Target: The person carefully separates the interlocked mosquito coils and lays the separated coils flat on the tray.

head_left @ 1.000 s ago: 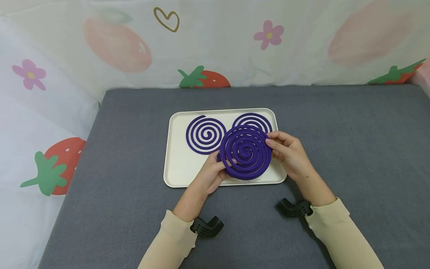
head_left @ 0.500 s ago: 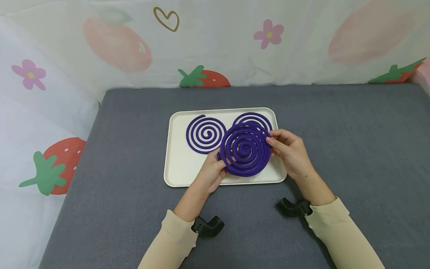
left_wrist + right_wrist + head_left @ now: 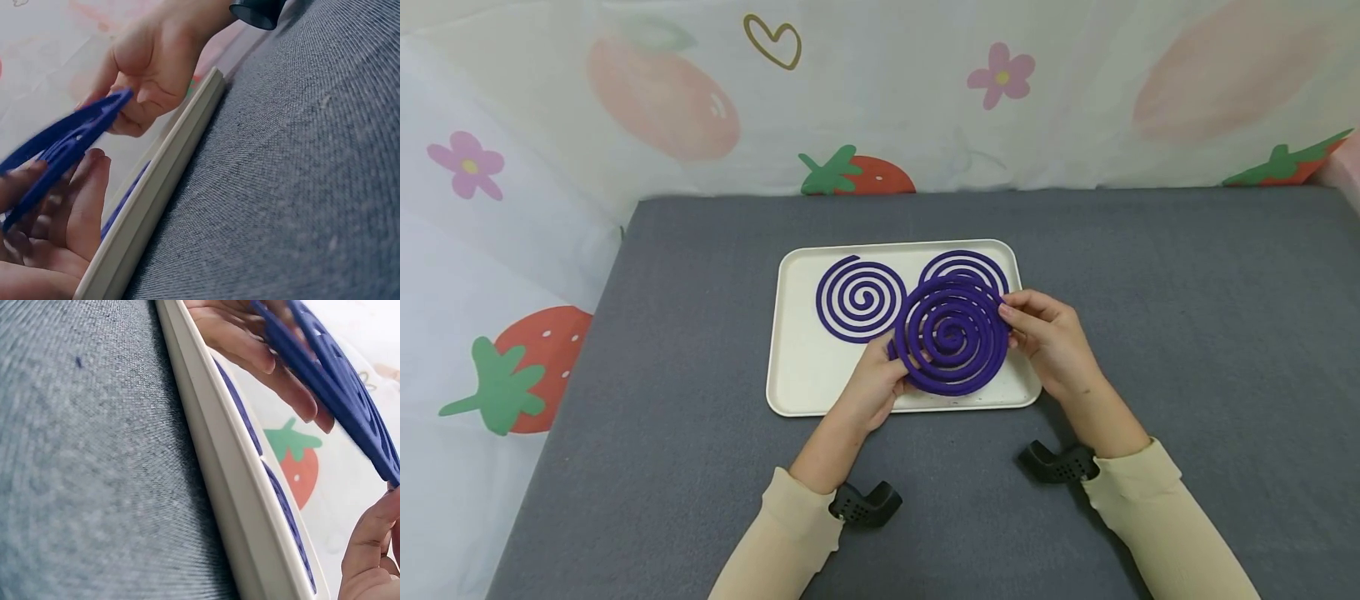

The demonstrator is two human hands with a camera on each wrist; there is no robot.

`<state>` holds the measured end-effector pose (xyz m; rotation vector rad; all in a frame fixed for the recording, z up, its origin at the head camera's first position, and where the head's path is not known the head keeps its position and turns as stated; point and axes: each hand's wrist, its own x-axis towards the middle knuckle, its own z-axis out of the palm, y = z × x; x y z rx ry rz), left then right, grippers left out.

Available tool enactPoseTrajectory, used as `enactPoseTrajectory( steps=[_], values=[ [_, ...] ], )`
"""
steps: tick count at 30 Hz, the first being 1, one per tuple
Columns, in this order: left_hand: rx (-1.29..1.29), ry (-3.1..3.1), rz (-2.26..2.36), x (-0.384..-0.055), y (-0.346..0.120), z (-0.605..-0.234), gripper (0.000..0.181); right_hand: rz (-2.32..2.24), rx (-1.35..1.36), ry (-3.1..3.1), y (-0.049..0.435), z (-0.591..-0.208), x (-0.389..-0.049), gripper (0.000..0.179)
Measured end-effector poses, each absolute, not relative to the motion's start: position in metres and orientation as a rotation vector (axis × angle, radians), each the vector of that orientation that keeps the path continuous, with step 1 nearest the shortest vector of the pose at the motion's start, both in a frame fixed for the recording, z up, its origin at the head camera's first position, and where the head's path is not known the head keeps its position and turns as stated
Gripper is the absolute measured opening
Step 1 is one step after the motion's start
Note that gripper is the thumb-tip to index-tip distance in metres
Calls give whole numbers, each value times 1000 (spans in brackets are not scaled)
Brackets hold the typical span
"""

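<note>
Above the tray, both hands hold a dense purple mosquito coil [image 3: 953, 335], tilted, with two spiral layers. In both wrist views its layers stand apart near the left hand and meet near the right. My left hand [image 3: 874, 379] grips the left edge, thumb on top and other fingers [image 3: 87, 206] underneath. At the opposite edge, my right hand [image 3: 1051, 343] pinches the rim between thumb and fingers. A single loose-wound coil [image 3: 867, 301] lies flat on the tray's left side. Behind the held one, another coil [image 3: 962, 253] lies partly hidden.
The white rectangular tray [image 3: 805, 392] with a low raised rim rests on a grey cloth-covered table [image 3: 700, 333]. Small dark crumbs lie along its front edge. A printed curtain [image 3: 880, 83] hangs behind the table. Black cameras are strapped to both wrists.
The held mosquito coil has risen slightly and shifted a little to the right, tilting somewhat. Both hands keep their hold on it; the coils on the tray stay put.
</note>
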<state>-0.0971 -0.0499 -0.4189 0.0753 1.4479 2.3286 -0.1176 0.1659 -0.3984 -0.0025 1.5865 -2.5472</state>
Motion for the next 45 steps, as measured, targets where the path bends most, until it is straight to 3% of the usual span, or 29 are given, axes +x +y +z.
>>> enactPoseTrajectory(
  steps=[9,21,41,45],
  values=[
    [200,1332,2278,-96,-55,-416,19,-2493,-30,1612,169,-397,-118,35],
    [-42,1294,2541,-99,-52,-415,29,-2378,-129,1677,167,-400,-118,26],
    [31,1254,2566,-97,-52,-413,39,-2190,-140,1780,161,-404,-115,22],
    [45,1206,2558,-97,-53,-414,33,-2156,-115,1836,160,-405,-116,20]
  ],
)
